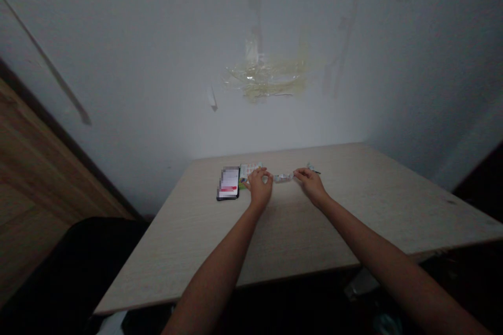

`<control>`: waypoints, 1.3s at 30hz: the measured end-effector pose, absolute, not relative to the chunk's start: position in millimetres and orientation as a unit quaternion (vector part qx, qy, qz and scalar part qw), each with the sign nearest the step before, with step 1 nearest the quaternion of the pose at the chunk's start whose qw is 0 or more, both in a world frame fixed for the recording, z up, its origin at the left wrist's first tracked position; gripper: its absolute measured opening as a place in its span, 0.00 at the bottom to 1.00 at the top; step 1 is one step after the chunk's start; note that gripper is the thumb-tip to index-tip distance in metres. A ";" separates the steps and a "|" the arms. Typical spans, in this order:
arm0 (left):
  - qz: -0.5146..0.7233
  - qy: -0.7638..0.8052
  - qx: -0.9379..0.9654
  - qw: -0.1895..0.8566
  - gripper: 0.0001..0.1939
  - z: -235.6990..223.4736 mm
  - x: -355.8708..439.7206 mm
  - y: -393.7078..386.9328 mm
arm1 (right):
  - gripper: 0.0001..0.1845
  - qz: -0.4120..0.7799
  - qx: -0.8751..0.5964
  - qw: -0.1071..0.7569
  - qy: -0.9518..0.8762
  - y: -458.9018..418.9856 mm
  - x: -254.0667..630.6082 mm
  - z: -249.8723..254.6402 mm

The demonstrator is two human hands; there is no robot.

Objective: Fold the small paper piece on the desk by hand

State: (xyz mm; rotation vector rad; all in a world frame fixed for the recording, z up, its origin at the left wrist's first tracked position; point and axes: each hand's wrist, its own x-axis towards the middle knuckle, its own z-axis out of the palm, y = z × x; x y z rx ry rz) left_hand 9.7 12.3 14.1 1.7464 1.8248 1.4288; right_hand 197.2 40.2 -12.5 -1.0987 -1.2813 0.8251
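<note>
Both arms stretch out over a pale wooden table (353, 209). My left hand (259, 184) is curled in a pinch at one end of a small shiny wrapper (282, 177) lying on the table. My right hand (310, 182) pinches the wrapper's other end with its fingers drawn together. Just behind my left hand lies a small white and green packet (247, 170), partly hidden by the fingers. A scrap of wrapper (313, 168) lies behind my right hand.
A black phone (228, 183) with a lit screen lies flat to the left of the packet. A white wall with old tape marks (267, 76) rises behind the table. A wooden panel (31, 167) stands at the left, and a dark shape (78, 261) sits below it.
</note>
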 end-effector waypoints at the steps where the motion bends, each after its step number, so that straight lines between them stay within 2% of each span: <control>1: 0.489 0.627 0.595 0.118 0.03 13.7 10.4 12.7 | 0.21 0.356 -0.471 0.595 -0.545 40.5 196.4 -12.7; 8: 0.481 0.631 0.601 0.096 0.04 9.3 16.8 11.7 | 0.23 0.342 -0.489 0.612 -0.519 43.9 196.3 -14.0; 14: 0.403 0.600 0.688 0.062 0.02 8.2 7.1 6.4 | 0.15 0.270 -0.485 0.557 -0.618 41.3 200.6 -16.0; 18: 0.372 0.586 0.716 0.072 0.12 9.2 2.3 4.9 | 0.13 0.225 -0.487 0.510 -0.672 38.5 200.2 -15.5; 20: 0.347 0.580 0.733 0.074 0.14 9.9 1.6 4.5 | 0.13 0.218 -0.490 0.490 -0.688 38.4 200.3 -15.4; 25: 0.283 0.602 0.744 0.066 0.09 10.9 0.3 5.2 | 0.13 0.215 -0.489 0.461 -0.709 39.5 202.9 -16.5; 31: 0.294 0.599 0.743 0.060 0.06 8.0 -3.5 9.3 | 0.15 0.217 -0.472 0.445 -0.729 38.8 206.2 -16.5; 39: 0.316 0.615 0.720 0.063 0.04 6.4 -2.0 9.1 | 0.09 0.135 -0.473 0.377 -0.785 38.3 212.1 -10.1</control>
